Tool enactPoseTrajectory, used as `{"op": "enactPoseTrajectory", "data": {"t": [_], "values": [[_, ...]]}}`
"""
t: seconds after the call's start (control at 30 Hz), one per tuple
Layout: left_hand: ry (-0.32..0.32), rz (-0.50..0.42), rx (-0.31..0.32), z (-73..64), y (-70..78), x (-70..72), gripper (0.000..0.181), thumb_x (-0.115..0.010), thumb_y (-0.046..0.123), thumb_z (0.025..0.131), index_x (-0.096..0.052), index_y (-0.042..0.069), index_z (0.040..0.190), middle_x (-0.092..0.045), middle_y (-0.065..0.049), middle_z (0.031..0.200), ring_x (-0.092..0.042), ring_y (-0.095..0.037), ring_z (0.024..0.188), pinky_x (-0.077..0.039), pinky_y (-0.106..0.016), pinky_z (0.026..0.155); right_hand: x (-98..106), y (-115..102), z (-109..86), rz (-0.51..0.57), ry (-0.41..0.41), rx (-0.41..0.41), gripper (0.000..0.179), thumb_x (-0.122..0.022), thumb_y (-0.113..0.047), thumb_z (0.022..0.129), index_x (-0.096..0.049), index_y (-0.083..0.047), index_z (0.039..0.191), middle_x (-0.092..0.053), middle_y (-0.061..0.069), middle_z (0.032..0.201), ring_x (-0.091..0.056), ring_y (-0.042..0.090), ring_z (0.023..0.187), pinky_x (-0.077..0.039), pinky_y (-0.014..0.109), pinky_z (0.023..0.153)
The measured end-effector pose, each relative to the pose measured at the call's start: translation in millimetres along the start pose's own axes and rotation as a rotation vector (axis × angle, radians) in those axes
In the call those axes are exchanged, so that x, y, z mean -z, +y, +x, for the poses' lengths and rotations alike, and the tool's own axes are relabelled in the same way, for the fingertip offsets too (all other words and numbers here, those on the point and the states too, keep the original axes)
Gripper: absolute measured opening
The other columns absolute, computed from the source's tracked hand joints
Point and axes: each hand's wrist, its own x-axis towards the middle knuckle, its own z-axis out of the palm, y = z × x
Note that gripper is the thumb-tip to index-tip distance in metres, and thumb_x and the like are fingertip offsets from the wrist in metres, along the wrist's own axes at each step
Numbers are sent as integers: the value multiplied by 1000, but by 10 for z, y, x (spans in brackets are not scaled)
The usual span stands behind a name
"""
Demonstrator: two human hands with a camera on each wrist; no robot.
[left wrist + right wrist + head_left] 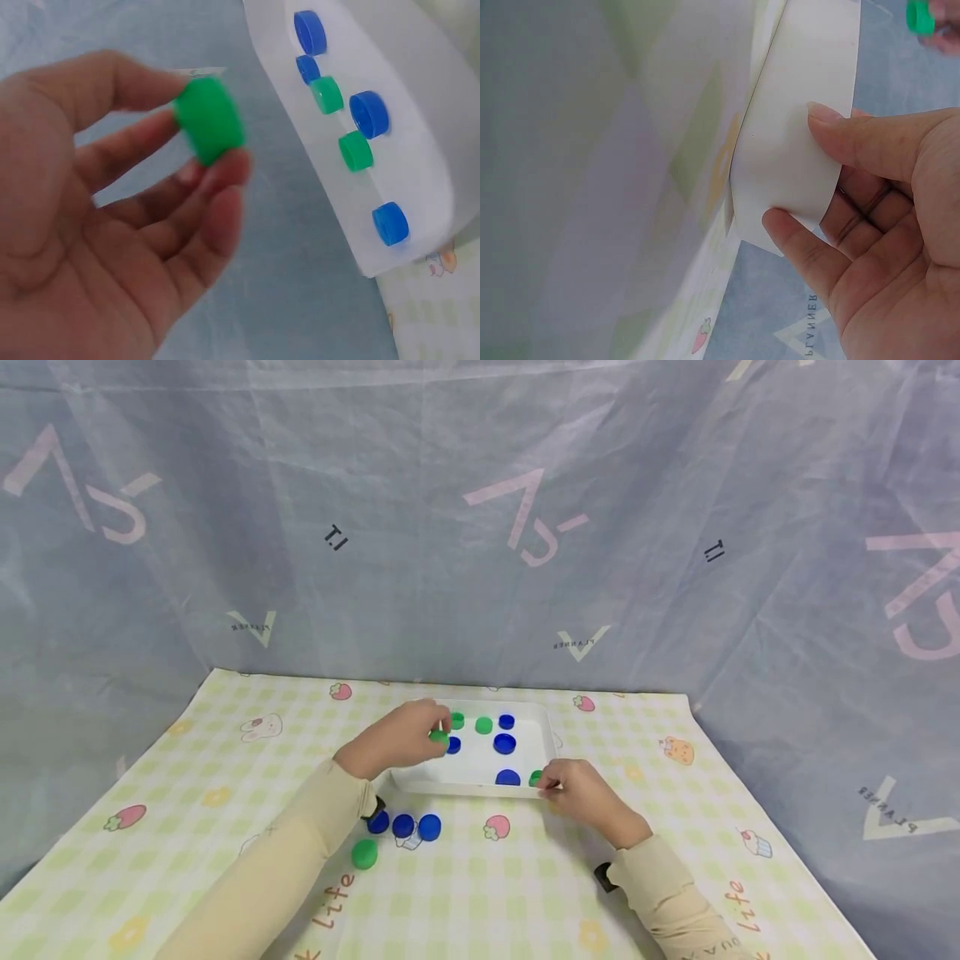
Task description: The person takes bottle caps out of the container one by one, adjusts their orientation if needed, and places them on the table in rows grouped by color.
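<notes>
My left hand [408, 732] pinches a green bottle cap [211, 120] between thumb and fingers, over the left side of a white tray [450, 789]. In the left wrist view the cap is slightly blurred. At the tray's near right corner, my right hand [577, 789] grips the wall, with thumb and one finger on its outer face and other fingers behind the rim. A green cap [536, 777] lies inside the tray beside those fingers, partly hidden. Also in the tray are blue caps, among them one [505, 743] near the middle, and another green cap [483, 725].
In front of the tray, several blue caps, one of them a blue cap [430, 827], lie on the checked tablecloth [480, 893] with a green cap [364, 854]. A grey-blue curtain [450, 568] hangs behind the table and along its sides.
</notes>
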Motion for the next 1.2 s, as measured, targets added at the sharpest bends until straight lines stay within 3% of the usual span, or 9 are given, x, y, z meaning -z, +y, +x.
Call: {"op": "enactPoseTrajectory", "data": {"t": [0.2, 0.5, 0.87, 1.07, 1.2], "values": [[-149, 20, -44, -345, 56, 11, 9, -66, 8, 87, -66, 14, 94, -58, 2, 81, -49, -14, 69, -45, -33, 67, 29, 11, 30, -2, -5, -5, 16, -75, 5, 82, -75, -11, 80, -68, -5, 80, -63, 7, 73, -54, 25, 67], [-286, 53, 24, -739, 184, -71, 15, -71, 5, 84, -63, 18, 84, -50, 5, 70, -44, -12, 61, -39, -30, 60, 62, 6, 73, -14, 2, 9, 16, -75, 5, 82, -75, -11, 79, -69, -3, 81, -64, 8, 74, -54, 26, 68], [-367, 114, 95, -867, 244, -202, 25, -67, -9, 83, -61, 15, 77, -51, 4, 72, -44, -14, 65, -38, -30, 61, 30, 11, 15, -15, 15, -10, 16, -76, 4, 82, -75, -12, 81, -69, -4, 82, -66, 10, 77, -55, 27, 69], [-363, 182, 39, -873, 258, -343, 41, -62, -13, 80, -42, 16, 59, -28, 5, 60, -26, -11, 56, -25, -25, 53, 13, 11, 14, -6, 8, -10, 16, -75, 4, 83, -75, -11, 81, -69, -3, 83, -66, 12, 78, -55, 27, 70], [-350, 232, 29, -889, 268, -409, 45, -60, -12, 81, -36, 17, 56, -23, 5, 58, -21, -11, 55, -22, -25, 51, -10, 24, 9, -7, 10, 14, 15, -75, 5, 82, -75, -10, 80, -69, -3, 81, -66, 11, 75, -55, 26, 67]]}}
